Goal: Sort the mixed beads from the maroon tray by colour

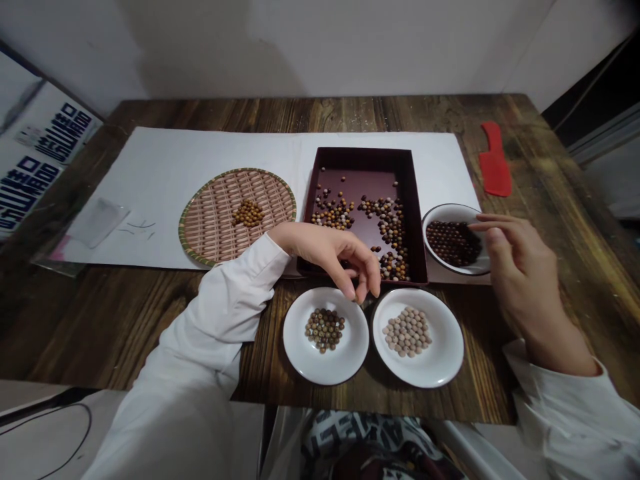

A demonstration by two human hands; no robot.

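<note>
My left hand (345,260) hangs over the front edge of a dark red box (367,230) and the gap between two white plates. Its fingers curl in toward the thumb; anything between them is too small to make out. The box holds mixed dark, yellow and pale beads. The left plate (295,327) bears olive-brown beads (325,330), the right plate (447,333) pale beads (407,331). My right hand (525,273) is at the right rim of a white bowl (431,257) with dark brown beads (453,243). Its index finger stretches over the bowl, apart from the thumb.
A round woven tray (210,213) holding yellow-brown beads (249,213) lies left of the box, on white board (160,160). A red comb (495,163) rests on the wooden table (540,180) at the right. A small clear bag (97,223) lies far left.
</note>
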